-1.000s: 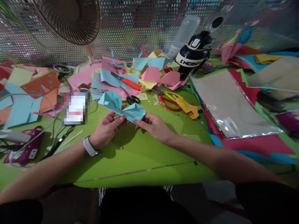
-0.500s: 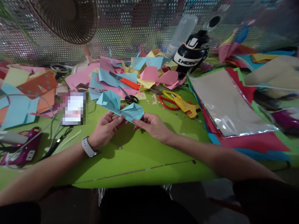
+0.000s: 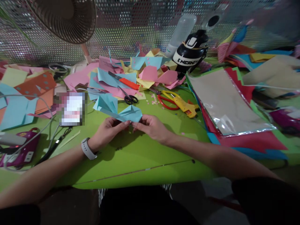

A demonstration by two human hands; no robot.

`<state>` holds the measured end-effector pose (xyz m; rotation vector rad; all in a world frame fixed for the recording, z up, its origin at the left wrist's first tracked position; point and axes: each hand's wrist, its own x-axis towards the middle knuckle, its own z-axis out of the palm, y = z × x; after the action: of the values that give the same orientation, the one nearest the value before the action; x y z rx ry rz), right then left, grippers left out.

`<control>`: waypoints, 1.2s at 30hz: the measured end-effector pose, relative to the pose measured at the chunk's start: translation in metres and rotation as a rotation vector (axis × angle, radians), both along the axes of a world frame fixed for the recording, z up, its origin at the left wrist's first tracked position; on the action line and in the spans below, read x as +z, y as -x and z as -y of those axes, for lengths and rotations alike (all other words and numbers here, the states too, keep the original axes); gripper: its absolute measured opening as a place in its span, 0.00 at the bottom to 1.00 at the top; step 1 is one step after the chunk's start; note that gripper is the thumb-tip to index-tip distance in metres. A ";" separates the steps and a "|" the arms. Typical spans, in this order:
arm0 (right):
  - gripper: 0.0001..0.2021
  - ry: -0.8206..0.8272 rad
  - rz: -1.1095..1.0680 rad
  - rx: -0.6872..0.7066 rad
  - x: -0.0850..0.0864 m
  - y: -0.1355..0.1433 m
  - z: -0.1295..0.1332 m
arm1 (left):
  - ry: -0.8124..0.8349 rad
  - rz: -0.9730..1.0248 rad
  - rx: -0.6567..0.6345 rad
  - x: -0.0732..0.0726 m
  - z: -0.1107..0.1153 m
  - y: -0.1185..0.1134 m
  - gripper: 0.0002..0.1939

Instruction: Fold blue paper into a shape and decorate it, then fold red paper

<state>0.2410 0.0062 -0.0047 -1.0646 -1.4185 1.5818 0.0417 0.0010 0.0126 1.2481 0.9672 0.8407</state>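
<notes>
Here's the blue paper (image 3: pixel 130 113), folded and creased, and it's sitting in both hands over the green table (image 3: pixel 140 159)! The left hand (image 3: pixel 109 130) is pinching its near edge under the thumb; the right hand (image 3: pixel 153 127) is gripping the right corner, thumb tips almost meeting. Just beyond, black scissors (image 3: pixel 130 99) are lying near a red-handled knife (image 3: pixel 128 83) among paper scraps (image 3: pixel 150 73). Rightward, a yellow glue gun (image 3: pixel 185 106) is resting, and a black bottle (image 3: pixel 189 56) is sitting behind it.

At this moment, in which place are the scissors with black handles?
In the head view, the black-handled scissors lie just left of centre, beyond the folded light-blue paper and nearer than the orange-handled tool.
</notes>
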 end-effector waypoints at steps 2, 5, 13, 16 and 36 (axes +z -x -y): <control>0.17 -0.004 -0.001 0.014 0.000 0.000 0.000 | -0.036 -0.041 -0.001 0.001 0.000 0.000 0.16; 0.17 -0.006 0.009 0.018 0.001 0.000 0.001 | -0.073 -0.060 -0.012 -0.001 -0.001 0.001 0.16; 0.18 -0.018 0.037 0.006 0.009 -0.003 0.004 | -0.003 -0.078 0.004 -0.001 -0.002 0.002 0.18; 0.19 -0.051 0.031 -0.008 0.010 -0.002 0.005 | 0.018 -0.033 0.022 0.000 -0.001 0.001 0.16; 0.18 -0.065 0.040 0.114 0.008 0.001 0.006 | 0.140 0.132 0.094 0.001 0.001 -0.003 0.16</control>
<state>0.2401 0.0004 0.0037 -0.9982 -1.5711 1.5905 0.0449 -0.0003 0.0138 1.0209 0.9669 0.9016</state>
